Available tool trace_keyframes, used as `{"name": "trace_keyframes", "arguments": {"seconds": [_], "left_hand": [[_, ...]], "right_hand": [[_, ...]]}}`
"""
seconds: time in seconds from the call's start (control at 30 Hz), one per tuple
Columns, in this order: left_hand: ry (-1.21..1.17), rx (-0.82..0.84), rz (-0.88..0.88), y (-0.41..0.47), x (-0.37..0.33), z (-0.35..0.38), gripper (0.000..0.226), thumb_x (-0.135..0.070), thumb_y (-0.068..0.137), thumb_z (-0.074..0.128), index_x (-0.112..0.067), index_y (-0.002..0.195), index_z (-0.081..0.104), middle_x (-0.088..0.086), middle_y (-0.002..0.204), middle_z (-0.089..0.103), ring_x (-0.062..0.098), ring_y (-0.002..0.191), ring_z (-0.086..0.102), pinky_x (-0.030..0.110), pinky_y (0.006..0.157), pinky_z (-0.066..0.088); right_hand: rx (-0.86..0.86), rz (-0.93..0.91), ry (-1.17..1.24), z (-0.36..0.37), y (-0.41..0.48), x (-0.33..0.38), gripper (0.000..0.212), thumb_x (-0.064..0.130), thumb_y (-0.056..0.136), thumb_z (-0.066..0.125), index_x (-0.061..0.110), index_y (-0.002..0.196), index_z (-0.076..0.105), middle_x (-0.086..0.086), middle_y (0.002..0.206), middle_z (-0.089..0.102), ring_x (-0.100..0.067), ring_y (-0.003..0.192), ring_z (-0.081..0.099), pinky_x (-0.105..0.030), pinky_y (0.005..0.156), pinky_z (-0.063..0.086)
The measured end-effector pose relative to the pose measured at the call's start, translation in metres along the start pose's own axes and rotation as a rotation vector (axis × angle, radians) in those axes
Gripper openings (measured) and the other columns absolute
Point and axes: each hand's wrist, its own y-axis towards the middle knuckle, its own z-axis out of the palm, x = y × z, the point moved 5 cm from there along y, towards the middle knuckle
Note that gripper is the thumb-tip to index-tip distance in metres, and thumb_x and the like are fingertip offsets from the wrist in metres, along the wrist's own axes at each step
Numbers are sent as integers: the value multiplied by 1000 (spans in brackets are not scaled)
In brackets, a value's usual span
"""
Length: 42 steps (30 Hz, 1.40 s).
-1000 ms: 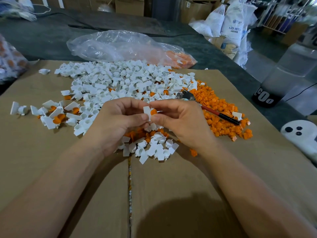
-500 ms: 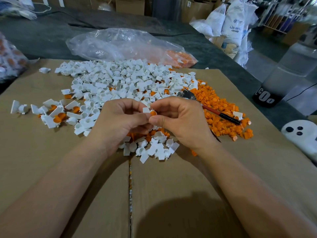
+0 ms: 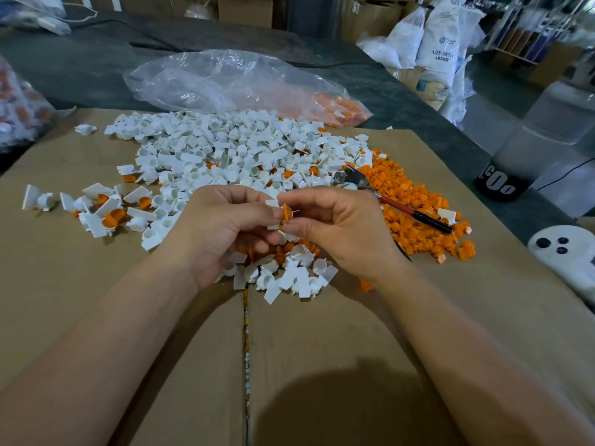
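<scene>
We pinch white cap (image 3: 272,203) in left hand (image 3: 222,233), orange plug (image 3: 286,214) in right hand (image 3: 341,230), cap's 3 o'clock; likely light, stiff, slippery: grip edges.

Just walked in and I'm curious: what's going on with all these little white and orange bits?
A person is fitting small plastic parts together by hand over a cardboard sheet. The left hand holds a white piece while the right hand pinches an orange cap against it. A big pile of white pieces lies behind the hands, loose orange caps to the right, and a few joined ones at the left. A red-handled tool lies untouched on the orange caps.
</scene>
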Motion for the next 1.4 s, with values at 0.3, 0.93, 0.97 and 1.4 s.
{"name": "trace_keyframes", "arguments": {"seconds": [0.3, 0.93, 0.97, 1.4], "left_hand": [[-43, -6, -22, 0, -1, 0, 18, -8, 52, 67, -2, 67, 59, 5, 50, 60, 11, 41, 57, 15, 35, 41], [15, 21, 21, 0, 1, 1, 7, 3, 67, 67, -2, 68, 62, 10, 56, 65, 14, 45, 61, 16, 40, 46], [25, 16, 28, 0, 1, 1, 8, 4, 69, 66, -2, 68, 62, 10, 56, 65, 14, 45, 61, 16, 40, 46], [52, -3, 92, -1, -2, 0, 6, 1, 68, 69, -2, 69, 63, 9, 58, 66, 15, 50, 64, 18, 45, 49]], "right_hand": [[25, 32, -25, 1, 1, -5, 46, -9, 78, 63, 36, 91, 61, 23, 76, 66, 3, 80, 66, -12, 75, 50], [-58, -16, -5, -4, -1, 0, 37, -6, 72, 70, 9, 104, 63, 5, 82, 68, -4, 77, 68, -20, 74, 55], [-54, -14, -12, -3, -1, 0, 37, -7, 72, 70, 11, 103, 64, 5, 82, 68, -3, 77, 68, -19, 74, 54], [0, 209, 226, -4, 2, -1, 20, -6, 82, 59, 12, 88, 66, 6, 68, 69, -8, 65, 67, -17, 62, 54]]}}
